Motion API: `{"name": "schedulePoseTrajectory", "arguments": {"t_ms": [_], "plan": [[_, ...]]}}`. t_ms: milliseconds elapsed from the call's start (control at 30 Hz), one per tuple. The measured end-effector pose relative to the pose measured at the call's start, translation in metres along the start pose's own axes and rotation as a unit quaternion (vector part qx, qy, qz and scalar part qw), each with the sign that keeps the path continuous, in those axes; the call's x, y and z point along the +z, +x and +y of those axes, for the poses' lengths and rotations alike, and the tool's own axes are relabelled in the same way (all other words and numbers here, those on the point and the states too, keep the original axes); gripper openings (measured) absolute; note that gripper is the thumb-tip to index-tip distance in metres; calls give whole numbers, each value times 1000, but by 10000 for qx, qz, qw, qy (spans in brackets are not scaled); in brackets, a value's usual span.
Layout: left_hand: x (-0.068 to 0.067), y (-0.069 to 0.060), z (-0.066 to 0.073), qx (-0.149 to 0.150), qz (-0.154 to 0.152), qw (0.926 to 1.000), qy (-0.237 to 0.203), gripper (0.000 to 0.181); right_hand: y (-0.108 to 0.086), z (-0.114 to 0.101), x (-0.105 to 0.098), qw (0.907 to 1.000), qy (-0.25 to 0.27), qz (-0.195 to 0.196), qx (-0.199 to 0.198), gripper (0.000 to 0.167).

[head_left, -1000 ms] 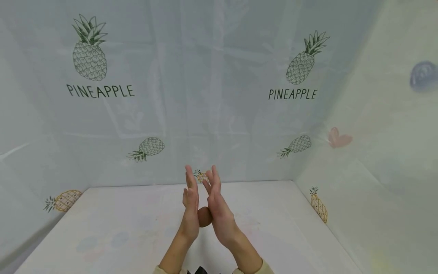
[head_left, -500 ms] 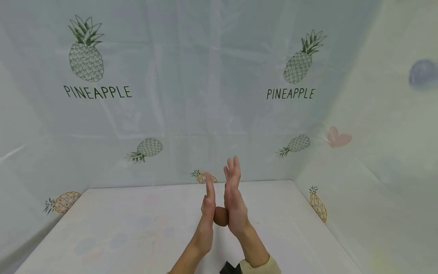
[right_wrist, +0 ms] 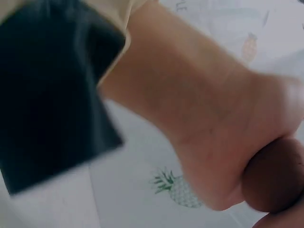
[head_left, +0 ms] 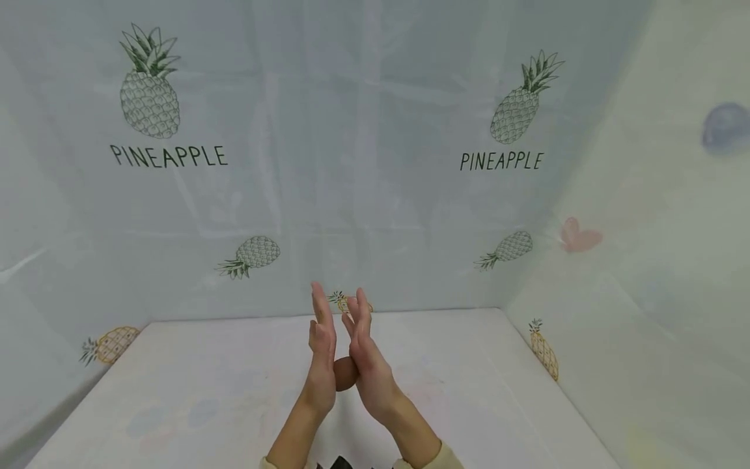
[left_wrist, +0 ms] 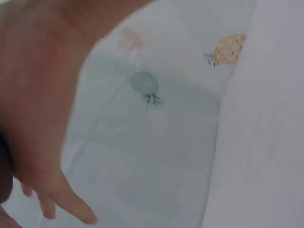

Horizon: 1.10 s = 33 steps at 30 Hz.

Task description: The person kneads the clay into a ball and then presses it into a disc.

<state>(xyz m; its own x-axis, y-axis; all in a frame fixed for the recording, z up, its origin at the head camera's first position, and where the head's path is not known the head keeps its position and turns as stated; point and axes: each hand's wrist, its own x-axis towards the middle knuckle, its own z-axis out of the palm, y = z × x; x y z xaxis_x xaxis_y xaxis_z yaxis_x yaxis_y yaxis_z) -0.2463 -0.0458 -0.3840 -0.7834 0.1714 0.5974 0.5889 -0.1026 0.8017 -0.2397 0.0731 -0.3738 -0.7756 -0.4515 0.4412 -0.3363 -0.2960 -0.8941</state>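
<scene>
A smooth brown ball (head_left: 345,374), which looks like clay, sits between my two palms in the head view. My left hand (head_left: 321,371) presses its palm against the ball from the left, with straight fingers pointing up and away. From the other side my right hand (head_left: 372,372) presses on it, fingers also straight and slightly spread. The right wrist view shows the ball (right_wrist: 273,178) close up, touching skin above and below. Only a dark sliver of the ball (left_wrist: 4,175) appears at the edge of the left wrist view, beside a large blurred palm.
Below the hands lies a white table (head_left: 234,371). A pale curtain (head_left: 363,163) printed with pineapples surrounds it at the back and sides. A black wrist device (right_wrist: 57,104) sits on a beige sleeve (right_wrist: 114,14).
Both hands and the ball moved right by half a second ago, then came back left. The right hand slid forward against the left and has drawn back again. The ball stays between the palms.
</scene>
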Motion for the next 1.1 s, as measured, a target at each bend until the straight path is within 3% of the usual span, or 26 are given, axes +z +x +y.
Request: {"name": "schedulePoseTrajectory", "arguments": {"t_ms": [167, 333, 567, 800, 967, 1100], "plan": [[-7, 2, -8, -72, 268, 9993, 242, 62, -5, -12, 8, 9995, 250, 28, -175, 61], [-2, -1, -14, -172, 359, 9983, 428, 64, -8, -22, 8, 9978, 400, 164, -510, 62], [21, -6, -15, 85, -30, 9965, 835, 62, -6, -25, -7, 9942, 431, 531, -829, 64], [32, -14, -7, -90, -442, 9990, -16, 58, -6, -14, -20, 9949, -138, 664, -748, 62], [28, -16, 10, 149, -486, 9972, -552, 59, -3, -4, -19, 9965, -272, 646, -453, 61], [22, -17, 20, 386, -430, 9962, -656, 59, -3, 4, -14, 9973, -420, 590, -145, 57]]}}
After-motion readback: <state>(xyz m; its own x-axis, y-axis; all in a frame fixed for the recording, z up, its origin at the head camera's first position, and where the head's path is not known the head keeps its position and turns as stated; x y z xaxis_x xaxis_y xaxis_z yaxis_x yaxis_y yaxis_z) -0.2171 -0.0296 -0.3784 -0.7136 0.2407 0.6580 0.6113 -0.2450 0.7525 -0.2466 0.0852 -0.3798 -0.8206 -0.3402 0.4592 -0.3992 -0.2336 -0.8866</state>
